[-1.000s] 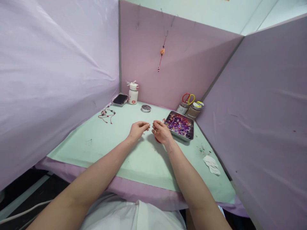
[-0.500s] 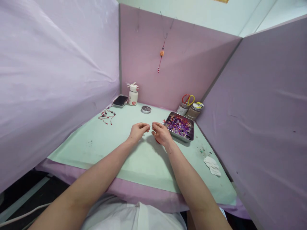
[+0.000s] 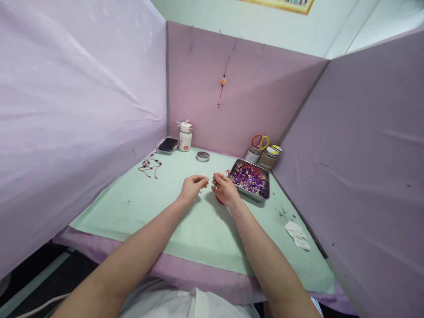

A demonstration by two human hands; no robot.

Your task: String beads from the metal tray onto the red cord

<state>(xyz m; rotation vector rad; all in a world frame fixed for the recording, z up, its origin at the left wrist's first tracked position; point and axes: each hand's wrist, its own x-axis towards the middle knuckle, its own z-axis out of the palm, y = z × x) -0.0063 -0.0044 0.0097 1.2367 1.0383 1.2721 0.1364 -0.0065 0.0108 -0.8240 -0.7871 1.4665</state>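
My left hand and my right hand hover close together over the green table mat, fingertips facing each other in a pinch. Whatever they pinch is too small to make out. A red object peeks out under my right hand. Just right of my right hand sits a metal tray full of purple, pink and dark beads.
At the back stand a white bottle, a phone, a small round tin, and jars with scissors. A beaded cord lies at left, a crumpled tissue at right. A beaded tassel hangs on the rear partition.
Both hands have stayed pinched close together. The view has tilted slightly, so everything sits a little lower in the picture.
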